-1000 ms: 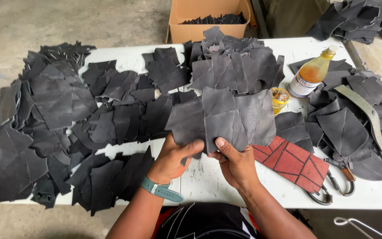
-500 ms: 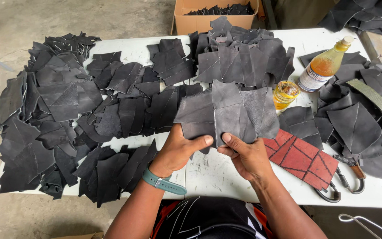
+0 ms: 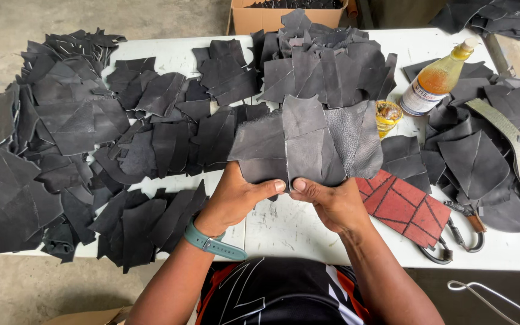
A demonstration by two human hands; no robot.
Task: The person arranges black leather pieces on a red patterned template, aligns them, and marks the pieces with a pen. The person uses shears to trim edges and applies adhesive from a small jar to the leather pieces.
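I hold a patchwork piece of dark grey leather scraps (image 3: 308,141) up over the white table (image 3: 284,232). My left hand (image 3: 236,198) grips its lower left edge, thumb on top, with a teal watch band on the wrist. My right hand (image 3: 329,201) pinches the lower middle edge right beside the left thumb. The joined piece is made of several flat panels, and its right panel has a grainy texture. Under my right hand lies a red patchwork leather piece (image 3: 401,207).
Heaps of dark leather scraps (image 3: 61,132) cover the left, the far side and the right (image 3: 482,162) of the table. A bottle of amber liquid (image 3: 434,78), a small yellow pot (image 3: 387,114), scissors (image 3: 458,238) and a cardboard box (image 3: 266,15) are nearby.
The view has shifted slightly. Both hands keep hold of the joined leather piece, and my thumbs have come closer together on its lower edge.
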